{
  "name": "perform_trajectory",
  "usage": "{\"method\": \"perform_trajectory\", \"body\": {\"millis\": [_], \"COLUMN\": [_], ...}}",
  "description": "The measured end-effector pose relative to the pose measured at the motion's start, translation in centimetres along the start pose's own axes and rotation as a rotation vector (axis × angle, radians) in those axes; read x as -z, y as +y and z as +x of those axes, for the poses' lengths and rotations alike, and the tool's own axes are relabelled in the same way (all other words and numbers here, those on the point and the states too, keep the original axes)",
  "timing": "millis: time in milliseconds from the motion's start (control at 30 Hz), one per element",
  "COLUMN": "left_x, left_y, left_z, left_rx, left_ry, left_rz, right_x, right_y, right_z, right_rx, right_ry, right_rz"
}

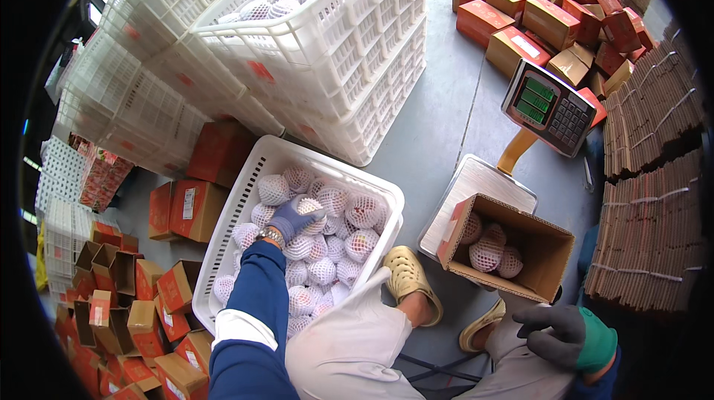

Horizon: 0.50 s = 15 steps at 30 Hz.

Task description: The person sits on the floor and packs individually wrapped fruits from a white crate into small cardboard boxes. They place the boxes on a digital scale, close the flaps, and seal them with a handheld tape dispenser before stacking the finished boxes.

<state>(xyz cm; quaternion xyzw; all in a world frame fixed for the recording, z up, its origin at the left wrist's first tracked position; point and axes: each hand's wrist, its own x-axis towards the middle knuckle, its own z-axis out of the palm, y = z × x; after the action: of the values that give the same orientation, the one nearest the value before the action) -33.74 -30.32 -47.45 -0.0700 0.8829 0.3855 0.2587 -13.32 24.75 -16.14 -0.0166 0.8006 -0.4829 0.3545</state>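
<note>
My left hand (290,220), in a blue-grey glove with a metal watch at the wrist, has its fingers around a fruit in a white foam net (311,214). Several more net-wrapped fruits (322,269) fill the white plastic crate (215,244) under it. My right hand (563,333), in a grey and green glove, holds nothing, its fingers loosely bent and apart over my right leg. Just beyond it, an open cardboard box (544,258) with several netted fruits (486,255) inside sits tilted on the metal platform of a scale (474,182).
The scale's keypad display (549,107) rises on a post behind the box. Stacked white crates (334,60) stand ahead. Red and brown cartons lie in heaps at far right (535,21) and left (145,322). Bundled flat cardboard (647,232) is stacked along the right.
</note>
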Motion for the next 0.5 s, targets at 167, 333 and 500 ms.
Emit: {"method": "perform_trajectory", "body": {"millis": [167, 333, 500], "left_x": [-8.3, -9.3, -7.2], "left_y": [2.9, 0.0, 2.4], "left_z": [-7.3, -8.7, -10.0], "left_rx": [-0.104, -0.371, -0.160], "left_ry": [0.235, 0.153, 0.297], "left_rz": [0.567, 0.925, 0.486], "right_x": [-0.4, -0.9, 0.1], "right_y": [-0.7, 0.0, 0.4], "right_z": [-0.3, -2.3, -4.2], "right_rx": [-0.008, -0.050, -0.056], "right_ry": [-0.030, 0.093, 0.100], "right_rz": [-0.059, 0.027, 0.038]}}
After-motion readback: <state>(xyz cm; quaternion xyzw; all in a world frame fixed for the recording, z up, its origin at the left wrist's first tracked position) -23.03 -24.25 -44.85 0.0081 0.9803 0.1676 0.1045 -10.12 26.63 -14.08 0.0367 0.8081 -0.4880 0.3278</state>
